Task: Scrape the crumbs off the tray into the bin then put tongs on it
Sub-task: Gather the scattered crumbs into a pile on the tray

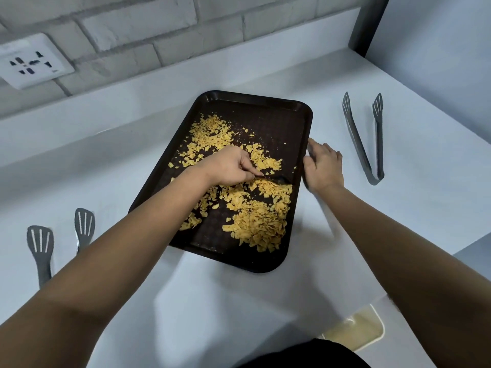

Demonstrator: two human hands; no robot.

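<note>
A dark brown tray [279, 123] lies on the white counter, strewn with yellow crumbs [255, 221] that pile thickest toward its near right corner. Over the tray's middle my left hand [228, 167] grips a small black scraper [279, 179] whose blade rests among the crumbs. My right hand [322, 166] holds the tray's right rim with fingers curled on the edge. Grey tongs [369, 144] lie on the counter to the right of the tray. A second pair of grey tongs [42, 251] lies at the left, partly hidden by my left forearm.
A white bin [364, 330] with a yellowish inside sits below the counter's near edge at the lower right. A wall socket [29, 62] is on the brick wall at the back left. A dark post [369, 25] stands at the back right.
</note>
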